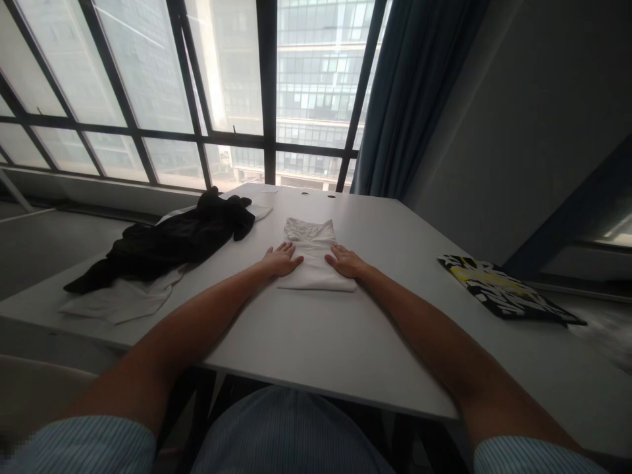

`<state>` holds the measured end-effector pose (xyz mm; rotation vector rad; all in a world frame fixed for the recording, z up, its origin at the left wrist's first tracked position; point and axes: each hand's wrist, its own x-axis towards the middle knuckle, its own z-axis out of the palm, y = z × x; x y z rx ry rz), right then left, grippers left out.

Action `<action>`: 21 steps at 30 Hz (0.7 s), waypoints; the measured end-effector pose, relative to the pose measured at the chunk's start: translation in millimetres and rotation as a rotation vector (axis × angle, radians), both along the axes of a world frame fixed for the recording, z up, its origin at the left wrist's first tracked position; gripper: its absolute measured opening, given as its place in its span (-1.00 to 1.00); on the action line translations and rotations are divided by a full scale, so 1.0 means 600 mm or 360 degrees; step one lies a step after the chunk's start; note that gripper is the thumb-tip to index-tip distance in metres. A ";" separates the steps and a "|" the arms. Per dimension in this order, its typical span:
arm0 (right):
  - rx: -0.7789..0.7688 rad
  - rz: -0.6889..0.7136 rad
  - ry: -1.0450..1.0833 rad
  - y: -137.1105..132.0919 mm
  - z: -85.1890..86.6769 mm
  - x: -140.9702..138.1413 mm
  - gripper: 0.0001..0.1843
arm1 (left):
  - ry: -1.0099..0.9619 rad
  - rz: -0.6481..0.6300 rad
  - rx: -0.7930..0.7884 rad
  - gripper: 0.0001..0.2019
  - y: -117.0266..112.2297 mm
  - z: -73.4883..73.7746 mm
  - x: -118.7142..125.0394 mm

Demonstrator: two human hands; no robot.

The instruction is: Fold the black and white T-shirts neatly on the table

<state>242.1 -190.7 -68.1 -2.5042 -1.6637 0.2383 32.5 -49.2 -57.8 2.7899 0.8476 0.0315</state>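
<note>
A folded white garment (pixel 314 257) lies on the white table (pixel 316 336) in front of me. My left hand (pixel 281 259) rests flat on its left edge with the fingers stretched out. Flat on the garment's right edge lies my right hand (pixel 345 262), fingers also spread. Neither hand grips anything.
A crumpled black garment (pixel 172 240) lies at the left of the table, over a flat white cloth (pixel 118 299). A black, white and yellow patterned folded item (pixel 508 289) sits near the right edge. Large windows and a blue curtain (pixel 409 99) stand behind the table.
</note>
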 end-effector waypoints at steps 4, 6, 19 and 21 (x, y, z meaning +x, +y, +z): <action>0.0056 -0.0013 -0.0009 0.001 -0.003 0.016 -0.26 | -0.0009 0.0029 -0.0003 -0.26 0.022 -0.002 -0.004; 0.0122 -0.0005 -0.0046 -0.006 -0.003 0.024 -0.32 | -0.0027 0.0004 -0.0003 -0.29 0.038 -0.001 -0.015; 0.0184 0.0399 0.0333 -0.046 0.057 0.066 -0.45 | -0.0334 -0.0723 -0.0500 -0.61 0.109 0.031 -0.078; 0.0178 0.0414 0.0401 -0.047 0.061 0.060 -0.50 | -0.0369 -0.0722 -0.0584 -0.65 0.100 0.029 -0.073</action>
